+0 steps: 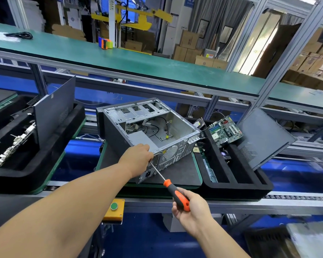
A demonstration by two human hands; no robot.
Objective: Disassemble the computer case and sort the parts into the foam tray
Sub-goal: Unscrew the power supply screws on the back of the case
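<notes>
An open grey computer case [119, 135] lies on its side on a dark mat, with loose cables and the power supply [144, 139] inside. My left hand [138, 157] grips the case's near rear edge by the power supply. My right hand [190, 207] holds an orange and black screwdriver [172, 189], its tip at the rear panel close to my left fingers. To the right sits a black foam tray [239, 185], holding a green motherboard [225, 130] and a grey side panel [263, 138] leaning in its far slot.
Another black foam tray [35, 168] at the left holds a side panel [54, 108] and a board. A green-topped shelf [119, 54] runs above the line. A yellow box with a green button [114, 206] sits on the front rail.
</notes>
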